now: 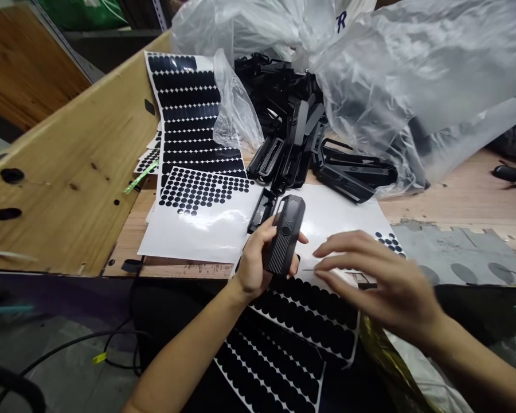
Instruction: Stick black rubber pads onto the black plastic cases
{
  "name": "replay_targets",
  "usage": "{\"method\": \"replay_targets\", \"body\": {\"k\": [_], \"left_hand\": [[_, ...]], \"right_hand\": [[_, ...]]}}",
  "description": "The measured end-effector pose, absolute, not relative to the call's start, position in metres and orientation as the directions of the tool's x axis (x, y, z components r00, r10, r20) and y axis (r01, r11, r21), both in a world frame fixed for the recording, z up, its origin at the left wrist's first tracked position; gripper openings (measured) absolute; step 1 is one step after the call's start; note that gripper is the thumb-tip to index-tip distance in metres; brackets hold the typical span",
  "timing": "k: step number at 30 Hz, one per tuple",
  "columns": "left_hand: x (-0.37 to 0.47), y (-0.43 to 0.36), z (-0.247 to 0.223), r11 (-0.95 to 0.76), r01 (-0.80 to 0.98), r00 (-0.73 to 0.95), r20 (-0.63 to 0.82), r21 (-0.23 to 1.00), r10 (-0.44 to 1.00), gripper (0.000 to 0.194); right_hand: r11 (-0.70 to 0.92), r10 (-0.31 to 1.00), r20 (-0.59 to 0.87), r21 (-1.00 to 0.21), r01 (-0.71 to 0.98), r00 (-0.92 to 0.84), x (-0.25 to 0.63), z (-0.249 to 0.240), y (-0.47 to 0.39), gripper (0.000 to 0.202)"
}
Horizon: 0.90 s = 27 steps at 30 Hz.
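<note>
The black casing (289,244) is the reference for all positions below. It is tilted in the left hand (254,259), whose fingers are wrapped around its sides, with a textured face and a round dark spot (286,231) turned upward. The right hand (382,281) is located to the right of the casing and apart from it; its fingers are bent, with a thin sliver (308,269) at the tips, and blur prevents telling whether they grip it. The small-dot sheet (193,238) lies on the desk (460,195) to the left of the casing, the large-dot sheet (313,312) is just below it, and the pile of black parts (298,123) is beyond it, beside the plastic bag (370,74). Caution: if the left grip loosens, the casing may slide out and fall on the large-dot sheet. If the sliver drops, it may be hard to find against the black rows below the casing. A brush of either forearm may shift the large-dot sheet, and a tug on the plastic bag may spill loose parts toward the casing
</note>
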<state>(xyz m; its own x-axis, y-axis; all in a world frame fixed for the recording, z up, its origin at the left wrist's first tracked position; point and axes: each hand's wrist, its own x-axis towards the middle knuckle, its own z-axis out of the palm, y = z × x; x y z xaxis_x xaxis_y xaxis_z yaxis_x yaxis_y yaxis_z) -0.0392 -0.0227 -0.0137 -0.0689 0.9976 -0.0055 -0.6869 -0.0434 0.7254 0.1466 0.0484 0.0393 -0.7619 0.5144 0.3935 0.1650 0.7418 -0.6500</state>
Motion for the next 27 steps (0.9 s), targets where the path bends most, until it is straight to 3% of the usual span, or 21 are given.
{"method": "replay_targets", "body": {"k": [2, 4, 6, 8, 19, 27], "left_hand": [[-0.039, -0.024, -0.015, 0.006, -0.635, 0.006, -0.003, 0.772, 1.000, 0.035], [-0.038, -0.025, -0.016, 0.040, -0.580, 0.056, -0.009, 0.813, 0.998, 0.039], [-0.038, -0.026, -0.017, 0.054, -0.549, 0.068, -0.019, 0.834, 0.997, 0.041], [-0.038, -0.026, -0.017, 0.058, -0.543, 0.069, -0.024, 0.838, 0.997, 0.041], [-0.039, -0.026, -0.015, 0.051, -0.558, 0.066, -0.017, 0.828, 0.998, 0.039], [-0.039, -0.026, -0.015, 0.050, -0.561, 0.065, -0.016, 0.826, 0.998, 0.039]], "right_hand": [[0.481, 0.736, 0.251, -0.848, 0.224, -0.629, 0.146, 0.051, 0.060, 0.005], [0.196, 0.846, 0.049, -0.954, 0.225, -0.531, 0.143, 0.057, 0.073, 0.012], [0.012, 0.839, -0.091, -0.983, 0.184, -0.537, 0.137, 0.058, 0.085, 0.020], [-0.071, 0.802, -0.154, -0.984, 0.164, -0.578, 0.132, 0.055, 0.091, 0.022], [-0.066, 0.803, -0.154, -0.983, 0.170, -0.576, 0.126, 0.051, 0.085, 0.017], [0.029, 0.811, -0.090, -0.980, 0.194, -0.578, 0.126, 0.048, 0.084, 0.019]]}}
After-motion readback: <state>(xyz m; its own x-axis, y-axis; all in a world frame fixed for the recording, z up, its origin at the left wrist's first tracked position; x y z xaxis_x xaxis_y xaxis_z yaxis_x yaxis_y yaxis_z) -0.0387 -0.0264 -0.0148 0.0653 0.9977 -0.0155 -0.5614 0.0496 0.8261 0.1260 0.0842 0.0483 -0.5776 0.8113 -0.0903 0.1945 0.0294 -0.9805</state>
